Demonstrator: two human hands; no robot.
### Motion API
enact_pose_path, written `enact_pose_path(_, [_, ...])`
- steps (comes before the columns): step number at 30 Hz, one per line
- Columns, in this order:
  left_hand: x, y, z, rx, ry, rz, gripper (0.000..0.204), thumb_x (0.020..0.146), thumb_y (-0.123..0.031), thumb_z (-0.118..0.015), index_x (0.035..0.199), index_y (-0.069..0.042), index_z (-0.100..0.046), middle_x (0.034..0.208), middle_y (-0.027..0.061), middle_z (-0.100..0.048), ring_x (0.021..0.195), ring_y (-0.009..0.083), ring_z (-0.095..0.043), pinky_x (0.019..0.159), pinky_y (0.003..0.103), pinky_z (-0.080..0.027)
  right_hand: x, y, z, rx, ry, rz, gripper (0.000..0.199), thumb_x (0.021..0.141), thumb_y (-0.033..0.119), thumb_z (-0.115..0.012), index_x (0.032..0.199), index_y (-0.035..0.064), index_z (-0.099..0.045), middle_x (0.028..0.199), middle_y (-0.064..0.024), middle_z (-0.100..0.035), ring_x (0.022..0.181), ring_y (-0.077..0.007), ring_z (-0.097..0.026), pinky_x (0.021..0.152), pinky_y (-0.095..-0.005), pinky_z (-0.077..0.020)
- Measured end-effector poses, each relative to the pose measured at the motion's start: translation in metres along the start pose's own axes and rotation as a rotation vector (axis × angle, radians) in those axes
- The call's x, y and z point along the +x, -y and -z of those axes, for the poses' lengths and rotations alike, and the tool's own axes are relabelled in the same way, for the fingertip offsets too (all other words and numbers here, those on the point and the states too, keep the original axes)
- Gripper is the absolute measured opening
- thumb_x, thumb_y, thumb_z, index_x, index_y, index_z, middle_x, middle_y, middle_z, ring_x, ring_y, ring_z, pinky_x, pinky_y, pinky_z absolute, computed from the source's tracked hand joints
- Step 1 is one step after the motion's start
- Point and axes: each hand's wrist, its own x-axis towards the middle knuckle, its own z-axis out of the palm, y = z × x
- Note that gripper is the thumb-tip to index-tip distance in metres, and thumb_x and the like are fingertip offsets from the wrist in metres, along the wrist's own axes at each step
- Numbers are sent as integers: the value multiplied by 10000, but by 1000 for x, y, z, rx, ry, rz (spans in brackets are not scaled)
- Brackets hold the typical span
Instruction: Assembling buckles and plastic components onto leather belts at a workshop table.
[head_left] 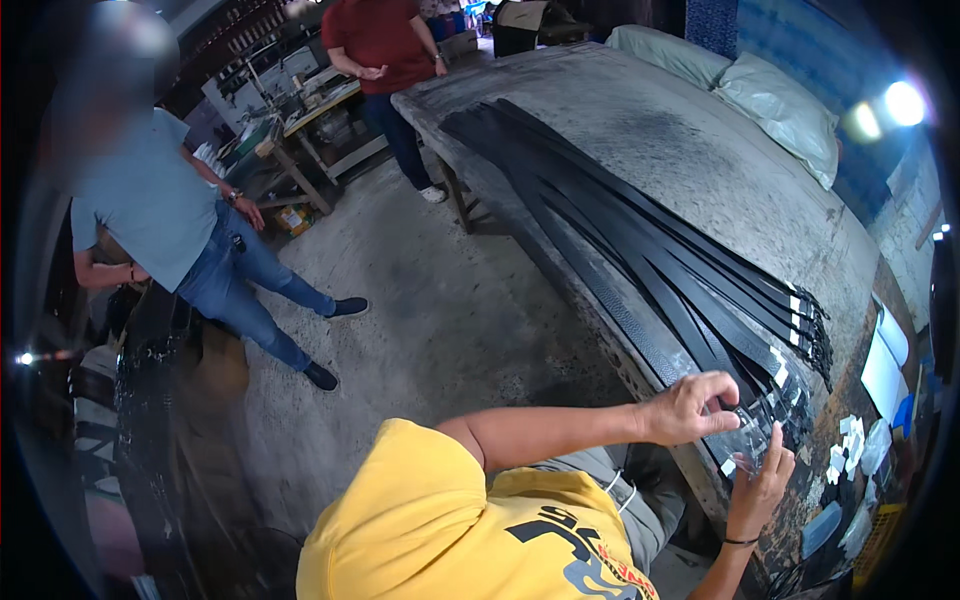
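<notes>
Long black belts (600, 230) lie fanned along the table, their buckle ends gathered at the near right. Clear plastic wrap and white tags (780, 375) show around those ends. My left hand (690, 408) hovers over the nearest buckle ends, fingers curled and a gap between thumb and forefinger. Facing it, my right hand (762, 485) has its forefinger stretched up beside the buckles. A bit of clear plastic (746, 461) shows at its thumb, but I cannot make out a grip on it. Neither hand visibly holds a belt.
The grey worktable (650, 110) has white sacks (780, 105) along its far right side. White paper scraps (848, 448), paper sheets (884, 360) and a yellow basket (878, 545) sit at right. One person (150, 200) stands left, another (378, 60) beyond the table's far end.
</notes>
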Motion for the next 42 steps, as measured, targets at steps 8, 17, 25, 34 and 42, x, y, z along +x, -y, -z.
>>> enact_pose_path(8, [-12,26,-10,-650,-27,285,127,919,-104,-543,1037,-60,-526,849,31,-586,749,96,-593,643,240,-497,7,18,-24,-39,-42,102,750,679,55,-731,1363,78,-425,888,-99,-470,831,-300,-477,744,-400,-416])
enact_pose_path(17, [-24,5,20,-648,264,352,537,837,-30,-523,1350,-11,-364,1136,141,-545,831,146,-625,702,262,-556,2,27,-24,12,36,57,748,688,35,-712,1369,70,-405,916,-117,-453,869,-312,-469,771,-408,-401])
enact_pose_path(25, [-42,19,30,-872,324,406,587,855,-48,-550,1390,35,-322,1293,205,-495,908,176,-620,757,272,-539,-1,34,-29,70,88,78,797,635,-30,-717,1366,85,-421,870,-113,-433,806,-298,-469,719,-399,-410])
enact_pose_path(34, [-51,30,28,-575,265,461,509,854,-185,-602,1296,11,-444,987,66,-623,720,98,-574,595,222,-477,2,48,-35,7,89,181,853,564,2,-738,1356,65,-426,868,-112,-460,827,-302,-482,755,-402,-410])
enact_pose_path(42, [-64,44,27,-370,148,258,179,919,-152,-513,1020,-24,-586,772,55,-642,512,87,-551,479,229,-447,21,29,-37,158,318,412,589,774,77,-730,1308,45,-483,953,-81,-587,764,-129,-548,646,-281,-454])
